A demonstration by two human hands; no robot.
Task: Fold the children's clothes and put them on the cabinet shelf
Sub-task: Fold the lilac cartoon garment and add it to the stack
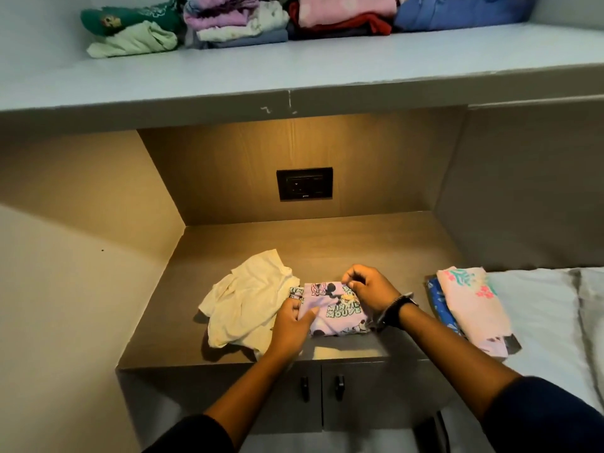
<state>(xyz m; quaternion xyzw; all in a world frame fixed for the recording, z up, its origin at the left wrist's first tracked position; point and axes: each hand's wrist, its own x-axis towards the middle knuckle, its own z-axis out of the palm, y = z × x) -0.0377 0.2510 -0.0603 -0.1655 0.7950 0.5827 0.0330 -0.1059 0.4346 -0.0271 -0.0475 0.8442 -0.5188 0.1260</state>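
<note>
Printed top point(333, 313) mid-counter point(327, 246), crumpled shirt point(243, 302) on its left, folded stack point(470, 308) right on the bed point(539, 322), piles point(294, 18) on the shelf point(228, 76) above.

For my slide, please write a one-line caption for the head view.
Both hands, left and right, fold a purple printed garment on the counter, beside an unfolded cream garment.

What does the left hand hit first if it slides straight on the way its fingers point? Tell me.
The left hand points up and right across the lilac printed garment it grips. Going straight on, it would probably meet the right hand, pinching the same garment's far edge, though depth is hard to judge.
</note>
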